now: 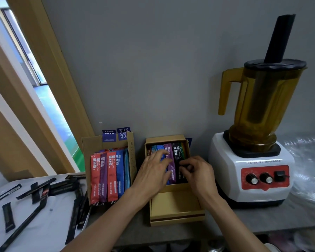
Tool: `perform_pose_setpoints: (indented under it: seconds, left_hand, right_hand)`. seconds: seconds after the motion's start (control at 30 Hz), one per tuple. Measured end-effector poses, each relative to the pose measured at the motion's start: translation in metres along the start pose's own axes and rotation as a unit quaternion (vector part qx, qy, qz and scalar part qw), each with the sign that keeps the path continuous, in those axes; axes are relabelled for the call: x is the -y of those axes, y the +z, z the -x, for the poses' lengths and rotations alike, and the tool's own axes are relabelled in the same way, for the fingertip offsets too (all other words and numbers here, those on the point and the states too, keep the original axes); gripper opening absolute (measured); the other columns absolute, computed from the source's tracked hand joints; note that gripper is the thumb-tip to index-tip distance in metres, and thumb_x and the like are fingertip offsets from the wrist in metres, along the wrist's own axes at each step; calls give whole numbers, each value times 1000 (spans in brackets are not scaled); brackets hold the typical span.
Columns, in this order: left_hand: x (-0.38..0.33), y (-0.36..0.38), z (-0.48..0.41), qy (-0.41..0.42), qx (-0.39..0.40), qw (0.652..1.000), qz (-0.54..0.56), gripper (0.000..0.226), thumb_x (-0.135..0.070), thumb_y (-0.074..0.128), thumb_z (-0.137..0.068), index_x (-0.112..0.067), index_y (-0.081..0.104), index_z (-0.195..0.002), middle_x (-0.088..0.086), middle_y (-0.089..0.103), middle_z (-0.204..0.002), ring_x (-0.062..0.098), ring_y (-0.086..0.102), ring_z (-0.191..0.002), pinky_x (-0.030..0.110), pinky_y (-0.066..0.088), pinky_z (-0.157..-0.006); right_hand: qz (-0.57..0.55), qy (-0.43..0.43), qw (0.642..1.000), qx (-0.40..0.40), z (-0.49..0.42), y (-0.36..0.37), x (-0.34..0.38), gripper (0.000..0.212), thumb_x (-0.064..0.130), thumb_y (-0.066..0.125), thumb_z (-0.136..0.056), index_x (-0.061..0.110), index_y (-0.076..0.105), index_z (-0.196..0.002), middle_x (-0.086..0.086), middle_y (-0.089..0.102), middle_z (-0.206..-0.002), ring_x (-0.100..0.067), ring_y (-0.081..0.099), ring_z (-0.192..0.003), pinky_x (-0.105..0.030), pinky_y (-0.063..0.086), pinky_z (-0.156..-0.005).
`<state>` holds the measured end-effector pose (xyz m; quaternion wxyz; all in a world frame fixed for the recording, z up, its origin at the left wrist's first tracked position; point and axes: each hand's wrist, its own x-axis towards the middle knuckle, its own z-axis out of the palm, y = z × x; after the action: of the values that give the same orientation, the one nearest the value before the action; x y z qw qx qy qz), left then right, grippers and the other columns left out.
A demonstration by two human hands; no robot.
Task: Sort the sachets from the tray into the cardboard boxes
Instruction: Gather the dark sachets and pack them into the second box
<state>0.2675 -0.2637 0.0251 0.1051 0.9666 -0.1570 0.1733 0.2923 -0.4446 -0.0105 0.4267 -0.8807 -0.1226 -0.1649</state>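
Against the wall (pixel 153 70) on the bench (pixel 244 220), my right fingers (pixel 186 165) pinch a black sachet (pixel 176 153) lying lengthwise in the box (pixel 171 202), left fingers (pixel 160 157) spread flat on its neighbours (pixel 168 150).

A blender (pixel 251 160) with a white base, red control panel and amber jug stands near the tabletop's (pixel 262 219) right edge, against the grey wall (pixel 153 70). Crinkled clear plastic (pixel 309 160) lies just beside it.

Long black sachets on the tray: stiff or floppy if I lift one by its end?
Probably light: the long black sachets are thin, narrow strips. Likely to sag somewhat, being so long. Lying flat on the smooth white tray, they may slide when pushed.
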Motion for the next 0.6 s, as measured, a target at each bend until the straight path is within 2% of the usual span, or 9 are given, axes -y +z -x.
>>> perform_pose_setpoints:
  seconds: [0.07,0.17,0.23,0.3,0.37,0.5,0.6]
  left_hand:
    - [0,-7,4,5,-29,999,27,41,-36,59,-101,-26,54,-141,-7,38,-149,9,38,-141,31,41,-115]
    - [-1,-30,15,1,-63,992,105,30,-35,56,-102,-25,58,-131,-10,50,-132,1,51,-122,19,51,-96]
    - [7,-51,29,-13,-89,985,150,24,-35,56,-102,-23,61,-123,-10,59,-120,-2,56,-107,14,52,-86]
    - [23,-72,48,-21,-123,978,169,19,-33,58,-100,-22,64,-115,-9,65,-110,-1,60,-98,15,53,-82]
    - [45,-88,73,-37,-165,971,167,14,-31,61,-99,-21,65,-108,-10,68,-103,1,63,-93,17,55,-80]
    - [104,-113,128,-145,-198,958,147,10,-35,65,-97,-28,66,-104,-15,70,-94,1,67,-85,19,56,-73]
    - [154,-125,164,-237,-211,942,109,3,-28,71,-94,-28,69,-96,-15,68,-80,3,65,-73,19,51,-64]
  right_hand:
    - [-18,-7,999,-28,0,-4,10,18,25,75,-92,21,77,-110,8,66,-107,4,59,-84,-10,50,-65]
    - [-68,-24,996,-60,3,-10,34,17,30,72,-93,25,72,-109,14,66,-104,6,64,-91,-10,53,-68]
    - [-107,-36,992,-62,6,-5,57,19,31,71,-93,27,69,-112,12,70,-106,2,68,-92,-17,58,-71]
    - [-118,-64,989,-58,10,5,81,21,33,68,-93,27,68,-113,10,71,-105,-1,70,-92,-22,61,-72]
    - [-125,-103,986,-45,16,16,106,18,33,67,-93,28,67,-110,13,69,-102,-1,69,-91,-19,59,-74]
    - [-131,-182,974,8,34,51,156,17,34,67,-94,24,68,-108,20,64,-102,5,67,-91,-12,56,-76]
    - [-106,-211,969,74,54,86,196,20,37,67,-93,26,68,-110,16,68,-105,-1,67,-90,-17,58,-75]
